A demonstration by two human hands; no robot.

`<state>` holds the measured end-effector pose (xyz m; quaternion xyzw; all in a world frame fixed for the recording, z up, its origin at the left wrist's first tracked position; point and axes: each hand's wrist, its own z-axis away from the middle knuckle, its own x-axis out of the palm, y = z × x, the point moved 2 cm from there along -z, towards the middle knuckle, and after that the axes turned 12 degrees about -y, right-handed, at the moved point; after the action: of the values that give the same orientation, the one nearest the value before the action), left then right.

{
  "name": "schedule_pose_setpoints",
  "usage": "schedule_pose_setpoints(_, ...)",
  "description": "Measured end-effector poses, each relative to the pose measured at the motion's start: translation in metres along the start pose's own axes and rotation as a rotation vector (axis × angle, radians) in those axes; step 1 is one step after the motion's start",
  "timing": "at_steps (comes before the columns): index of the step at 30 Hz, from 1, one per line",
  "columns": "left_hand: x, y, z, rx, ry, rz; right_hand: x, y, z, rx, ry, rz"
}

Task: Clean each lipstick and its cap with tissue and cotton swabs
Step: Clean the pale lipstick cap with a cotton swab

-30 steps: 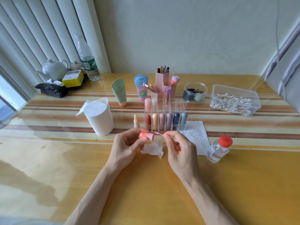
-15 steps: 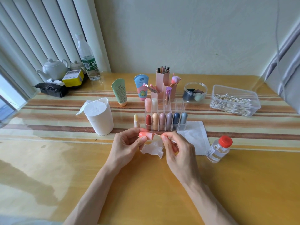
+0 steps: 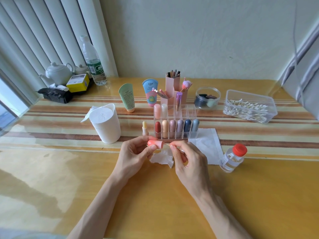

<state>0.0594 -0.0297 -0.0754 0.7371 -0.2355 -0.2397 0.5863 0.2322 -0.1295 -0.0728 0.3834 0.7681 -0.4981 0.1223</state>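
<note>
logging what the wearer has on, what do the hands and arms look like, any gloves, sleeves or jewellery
The left hand and right hand are bare: no gloves, no rings seen. The left forearm and right forearm are uncovered to the frame edge, with no sleeve, watch or bracelet in view.

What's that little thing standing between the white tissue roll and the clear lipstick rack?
In the head view, an uncapped pale yellow lipstick stands upright there, nearer the rack than the tissue roll.
</note>
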Motion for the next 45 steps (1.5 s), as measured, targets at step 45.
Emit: schedule_pose_setpoints(45,0.014,0.010,0.002,-0.010,-0.002,-0.113,-0.026,0.027,0.022,0.529,0.167,0.345)
